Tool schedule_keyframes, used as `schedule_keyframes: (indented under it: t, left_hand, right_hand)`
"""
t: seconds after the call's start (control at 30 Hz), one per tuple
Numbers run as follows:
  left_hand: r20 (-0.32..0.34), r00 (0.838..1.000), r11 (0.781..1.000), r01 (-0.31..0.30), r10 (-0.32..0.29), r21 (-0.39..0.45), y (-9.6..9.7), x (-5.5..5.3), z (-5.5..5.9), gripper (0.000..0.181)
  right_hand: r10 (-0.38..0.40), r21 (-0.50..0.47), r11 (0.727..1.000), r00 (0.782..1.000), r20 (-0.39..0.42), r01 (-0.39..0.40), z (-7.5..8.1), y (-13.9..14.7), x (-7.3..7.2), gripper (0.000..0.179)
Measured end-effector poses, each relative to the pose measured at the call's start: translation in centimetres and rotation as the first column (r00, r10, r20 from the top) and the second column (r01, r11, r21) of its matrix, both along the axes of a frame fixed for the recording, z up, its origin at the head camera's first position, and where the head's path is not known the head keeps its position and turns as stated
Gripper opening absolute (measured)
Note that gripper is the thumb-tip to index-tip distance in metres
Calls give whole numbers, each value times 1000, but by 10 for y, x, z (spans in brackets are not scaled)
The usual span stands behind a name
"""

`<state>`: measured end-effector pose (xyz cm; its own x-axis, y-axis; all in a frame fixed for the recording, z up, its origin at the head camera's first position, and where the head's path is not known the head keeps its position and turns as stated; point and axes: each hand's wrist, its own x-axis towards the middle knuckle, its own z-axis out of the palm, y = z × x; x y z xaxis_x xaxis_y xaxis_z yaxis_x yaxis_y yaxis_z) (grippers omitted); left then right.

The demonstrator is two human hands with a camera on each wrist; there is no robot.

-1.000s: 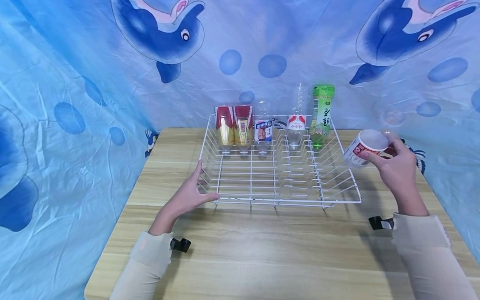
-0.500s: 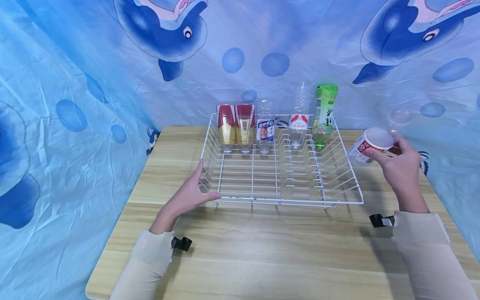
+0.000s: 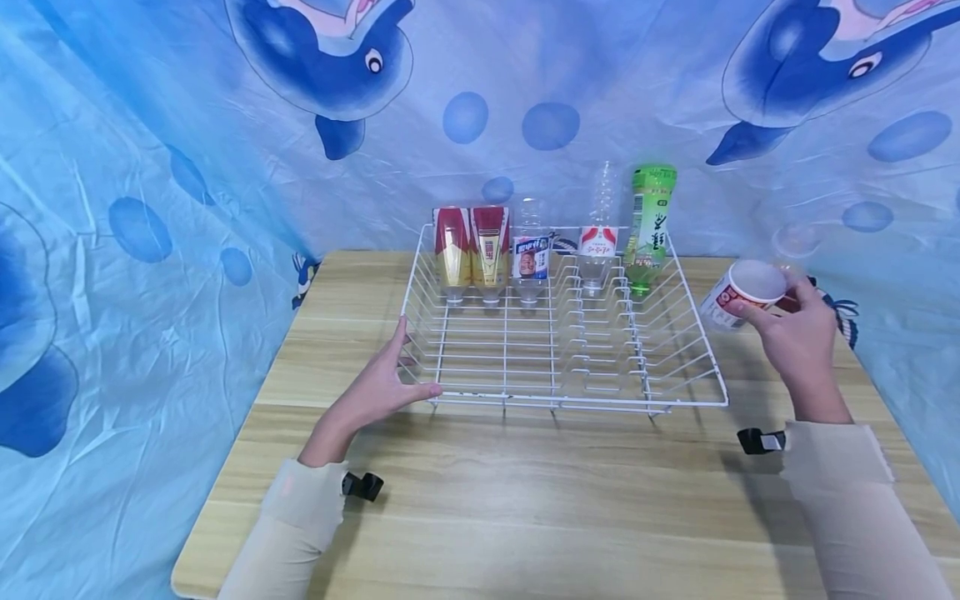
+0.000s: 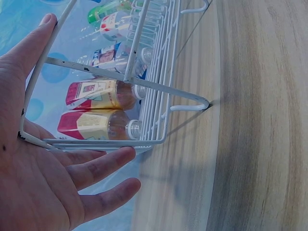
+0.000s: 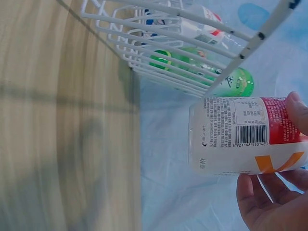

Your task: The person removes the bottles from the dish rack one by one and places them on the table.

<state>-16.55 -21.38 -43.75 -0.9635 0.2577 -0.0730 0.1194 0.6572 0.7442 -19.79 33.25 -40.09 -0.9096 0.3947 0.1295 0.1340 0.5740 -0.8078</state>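
My right hand (image 3: 798, 325) grips a white bottle with a red label (image 3: 742, 293), thumb in front and fingers round the far side. It is tilted in the air just beyond the right side of the white wire dish rack (image 3: 504, 400). A barcode and orange marks show on it in the right wrist view. My left hand (image 3: 375, 387) rests at the rack's front left corner, thumb on the front rim and the other fingers along the left side. Those fingers look spread and fairly straight in the left wrist view.
Along the rack's back stand two red-and-gold bottles (image 3: 489, 254), necks down, a clear bottle with a blue label (image 3: 530, 258), a clear bottle with a red-and-white label (image 3: 597, 246) and a green bottle (image 3: 649, 225). A blue dolphin-print curtain (image 3: 465, 50) hangs behind the wooden table (image 3: 540, 500).
My right hand and the white bottle have shifted slightly rightward, away from the rack. The left hand, the rack and its bottles hold their places.
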Motion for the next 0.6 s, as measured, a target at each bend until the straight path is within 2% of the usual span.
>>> schedule_keyframes:
  t: [0.17, 0.37, 0.6]
  left_hand:
    - [2, 1000, 1000, -4, 4, -3, 0, 0, 1, 125]
    - [1, 1000, 1000, -10, 10, -5, 1, 0, 1, 126]
    - [1, 1000, 1000, -8, 8, 1, 0, 0, 1, 126]
  right_hand:
    - [1, 3, 1000, 1000, 20, -1, -8, 0, -1, 79]
    - [6, 16, 1000, 1000, 8, -6, -17, 0, -3, 81]
    - [16, -8, 1000, 998, 61, -15, -29, 1, -6, 84]
